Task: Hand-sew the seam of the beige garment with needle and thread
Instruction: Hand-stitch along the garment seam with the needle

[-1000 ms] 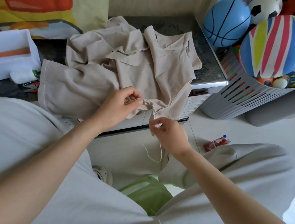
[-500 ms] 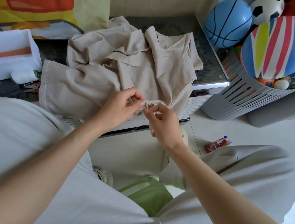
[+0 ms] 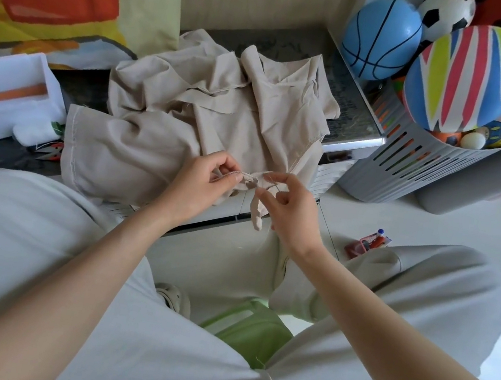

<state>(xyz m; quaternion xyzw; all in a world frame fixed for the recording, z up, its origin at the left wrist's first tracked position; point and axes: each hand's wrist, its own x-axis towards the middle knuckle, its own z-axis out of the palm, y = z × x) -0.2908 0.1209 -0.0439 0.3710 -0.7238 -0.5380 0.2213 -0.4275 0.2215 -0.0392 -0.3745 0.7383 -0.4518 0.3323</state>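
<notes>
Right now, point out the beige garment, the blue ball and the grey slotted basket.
beige garment [image 3: 149,153]: head view, on the flat fold near its left hem.
blue ball [image 3: 380,39]: head view, on its front face among the black lines.
grey slotted basket [image 3: 411,170]: head view, on its ribbed outer wall.

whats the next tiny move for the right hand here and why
Probably draw the right hand away from the seam to pull the stitch snug. Its fingertips pinch right at the fabric edge, where the needle itself is too small to make out, and slack thread hangs loose below. The left hand already pinches the beige garment beside that spot, so the seam is braced.
</notes>
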